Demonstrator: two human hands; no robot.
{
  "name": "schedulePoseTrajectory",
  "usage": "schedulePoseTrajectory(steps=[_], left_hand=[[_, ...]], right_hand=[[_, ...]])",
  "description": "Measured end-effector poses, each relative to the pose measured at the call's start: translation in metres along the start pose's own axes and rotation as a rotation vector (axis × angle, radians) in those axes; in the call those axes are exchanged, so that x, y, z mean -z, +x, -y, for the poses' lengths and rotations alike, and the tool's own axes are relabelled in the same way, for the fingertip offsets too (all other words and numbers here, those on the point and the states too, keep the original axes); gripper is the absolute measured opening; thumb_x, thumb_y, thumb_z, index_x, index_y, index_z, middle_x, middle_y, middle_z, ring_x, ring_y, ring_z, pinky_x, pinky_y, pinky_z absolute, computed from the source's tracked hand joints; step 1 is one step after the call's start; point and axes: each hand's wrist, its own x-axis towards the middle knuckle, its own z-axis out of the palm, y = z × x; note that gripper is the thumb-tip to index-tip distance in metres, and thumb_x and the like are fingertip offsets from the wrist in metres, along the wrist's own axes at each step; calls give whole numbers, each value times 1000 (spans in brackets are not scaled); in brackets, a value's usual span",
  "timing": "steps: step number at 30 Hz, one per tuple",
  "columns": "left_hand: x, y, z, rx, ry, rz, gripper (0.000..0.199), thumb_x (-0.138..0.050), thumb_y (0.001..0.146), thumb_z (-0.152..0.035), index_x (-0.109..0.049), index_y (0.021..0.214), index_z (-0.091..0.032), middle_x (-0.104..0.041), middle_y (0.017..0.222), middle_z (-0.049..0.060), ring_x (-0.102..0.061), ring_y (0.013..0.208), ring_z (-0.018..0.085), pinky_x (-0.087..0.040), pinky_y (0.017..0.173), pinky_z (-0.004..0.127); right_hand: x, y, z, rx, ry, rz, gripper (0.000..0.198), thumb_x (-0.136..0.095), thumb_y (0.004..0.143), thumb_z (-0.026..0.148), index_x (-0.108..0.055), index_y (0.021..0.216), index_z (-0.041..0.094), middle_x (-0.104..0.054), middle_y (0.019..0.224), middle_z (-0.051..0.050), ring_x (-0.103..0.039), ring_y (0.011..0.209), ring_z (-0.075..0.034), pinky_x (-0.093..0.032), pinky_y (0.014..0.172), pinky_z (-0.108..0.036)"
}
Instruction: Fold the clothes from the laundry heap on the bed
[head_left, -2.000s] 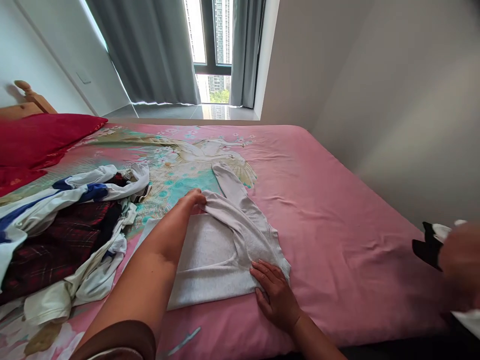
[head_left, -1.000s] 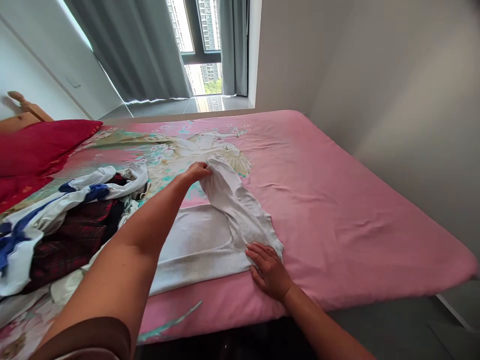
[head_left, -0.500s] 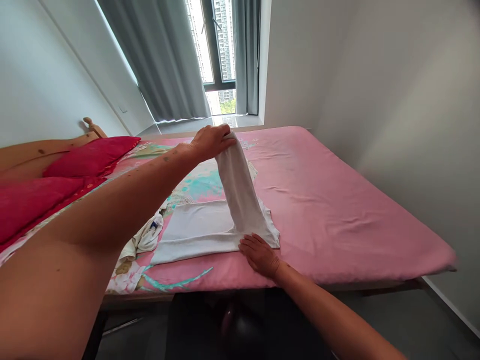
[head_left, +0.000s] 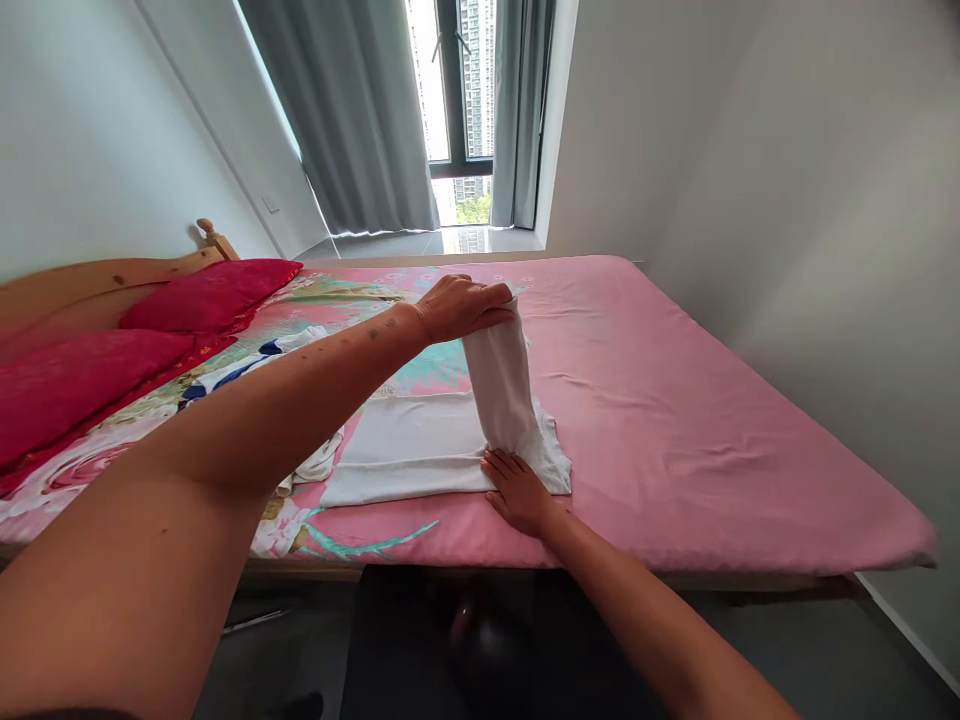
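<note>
A white shirt [head_left: 416, 430] lies partly folded near the front edge of the bed, with a folded strip along its near side. My left hand [head_left: 466, 306] pinches the end of its sleeve [head_left: 499, 385] and holds it raised above the rest. The sleeve slopes down from those fingers toward the shirt's right end. My right hand [head_left: 519, 494] rests flat on the shirt at the foot of the sleeve, fingers stretched out and pressing on the cloth.
The pink floral bed sheet [head_left: 675, 430] spreads around the shirt. Red pillows [head_left: 217, 297] lie by the wooden headboard [head_left: 97, 285]. Other crumpled clothes [head_left: 251, 365] are partly hidden behind my left arm. Grey curtains [head_left: 352, 120] hang at the window, and a wall stands on the right.
My left hand has come lower with the sleeve end, so the sleeve stands less tall and bends more. My right hand stays pressed on the shirt. The view has shifted slightly left.
</note>
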Motion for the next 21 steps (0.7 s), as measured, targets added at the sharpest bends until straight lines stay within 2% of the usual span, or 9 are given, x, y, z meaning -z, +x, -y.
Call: schedulePoseTrajectory(steps=[3,6,9,11,14,17,19,21], left_hand=[[11,-20,-4,-125,-86,-44,34,-36,93,-45,-61,92,-21,-63,70,2,-58,63,15,-40,74,32],[35,-56,-11,-208,-250,-34,32,-43,91,-46,-61,84,-22,-61,67,1,-59,65,15,-42,77,32],[55,-115,-16,-257,-455,45,21,-52,87,-41,-63,82,-24,-64,75,2,-61,76,16,-44,81,32],[52,-166,-16,-243,-540,63,12,-55,87,-35,-63,85,-27,-66,85,2,-61,85,16,-44,86,33],[20,-247,-13,-135,-454,114,12,-51,89,-25,-63,89,-27,-65,96,3,-59,93,16,-42,92,34],[-30,-321,-18,43,-352,179,20,-46,89,-15,-64,86,-23,-63,94,5,-57,91,16,-41,91,33],[-60,-359,-31,165,-321,208,22,-45,86,-10,-64,85,-22,-62,96,6,-56,90,17,-40,89,33],[-80,-385,-50,207,-358,251,19,-48,81,-10,-63,81,-21,-61,96,6,-55,88,17,-40,87,32]], right_hand=[[0,0,1,-1,-14,11,54,-41,93,39,-36,141,16,-33,148,-8,-27,137,-24,-22,113,-42],[3,1,1,12,-25,34,55,-41,92,40,-35,141,16,-36,147,-9,-28,136,-23,-24,112,-43],[7,2,3,2,-34,67,58,-44,90,42,-36,141,14,-37,145,-12,-29,136,-25,-23,113,-44],[11,0,5,-34,-41,66,63,-46,89,43,-34,142,12,-34,147,-13,-25,137,-27,-21,113,-45],[13,-3,7,-116,-60,51,67,-44,89,47,-28,145,13,-25,151,-11,-17,140,-28,-17,115,-44],[8,-8,7,-195,-94,130,65,-39,90,51,-34,143,14,-32,148,-12,-22,138,-29,-16,114,-45],[3,-11,7,-242,-120,179,64,-37,90,53,-36,142,15,-36,146,-12,-25,137,-30,-17,113,-46],[0,-13,8,-277,-142,194,63,-37,90,52,-36,142,17,-35,147,-11,-23,138,-30,-18,112,-47]])
